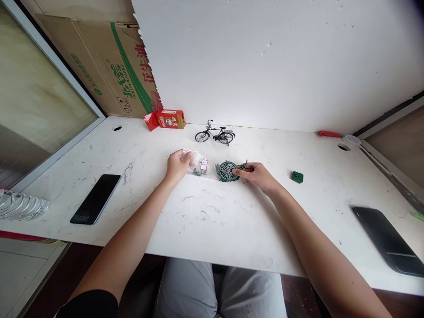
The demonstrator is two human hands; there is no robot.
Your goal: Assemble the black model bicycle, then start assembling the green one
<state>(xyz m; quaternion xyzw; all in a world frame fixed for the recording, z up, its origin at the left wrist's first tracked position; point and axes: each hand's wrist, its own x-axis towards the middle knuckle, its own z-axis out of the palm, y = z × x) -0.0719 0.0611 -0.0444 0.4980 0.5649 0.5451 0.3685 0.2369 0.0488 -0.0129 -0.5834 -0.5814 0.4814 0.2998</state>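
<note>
My left hand (179, 166) is closed on the edge of a clear plastic bag (196, 159), which has a small white label with a red border and some small dark green parts inside. In my right hand (254, 176) is a green toy bicycle wheel (228, 171) with pale spokes, pinched at its right side together with other green parts. The wheel is just right of the bag. Behind both hands stands a small black model bicycle (215, 134). A small green block (297, 177) lies on the table to the right of my right hand.
A red box (171, 119) stands at the back beside a large cardboard sheet (99, 66). On the left are a black phone (95, 198) and a plastic bottle (23, 206). To the right lie a dark flat object (386, 236) and a red tool (329, 134).
</note>
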